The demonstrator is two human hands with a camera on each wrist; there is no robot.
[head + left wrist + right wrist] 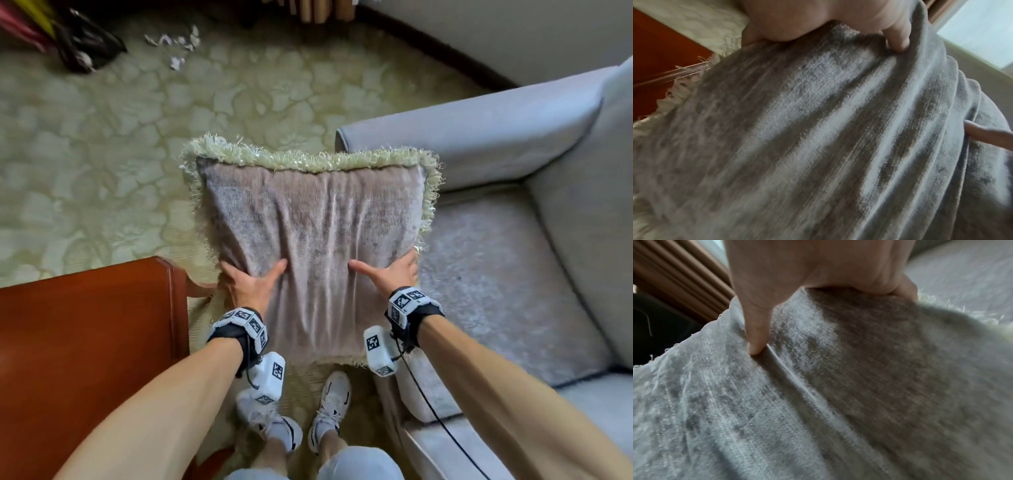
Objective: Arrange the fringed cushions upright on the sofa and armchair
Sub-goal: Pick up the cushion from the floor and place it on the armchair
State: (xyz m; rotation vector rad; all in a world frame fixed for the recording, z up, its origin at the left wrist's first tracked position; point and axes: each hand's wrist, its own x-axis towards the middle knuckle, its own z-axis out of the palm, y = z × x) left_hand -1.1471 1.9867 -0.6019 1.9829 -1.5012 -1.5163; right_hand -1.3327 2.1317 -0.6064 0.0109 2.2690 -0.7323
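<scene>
- My white trainers (294, 416) stand side by side on the carpet at the bottom of the head view, below my forearms
- Both wrists wear black bands carrying white blocks printed with black square markers
- My left hand (247, 281) grips the left side of the fringed cushion (313, 240): the thumb lies across its front face and the fingers wrap round the edge to the back
- In the left wrist view, that thumb tip presses into a fold of the grey-pink chenille cloth (818, 129)
- My right hand (394, 274) grips the cushion's right side the same way, thumb stretched over the front, fingers hidden behind the edge
- In the right wrist view, my right thumb (756, 337) digs into a crease in the fabric
- I hold the cushion in the air between my hands, its face towards me, with vertical wrinkles running down it
- A pale green fringe (308, 159) borders its top and right sides
- A reddish-brown wooden worktop (85, 342) sits at my lower left, just beside the cushion's left edge
- A grey armchair (513, 257) is on my right; the cushion overlaps the front of its armrest and seat in view, and I cannot tell whether they touch
- Further away, a pale green patterned carpet (120, 154) covers the floor
- At the far top left, scraps of crumpled paper (178, 44) lie near a dark heap of things (82, 41)
</scene>
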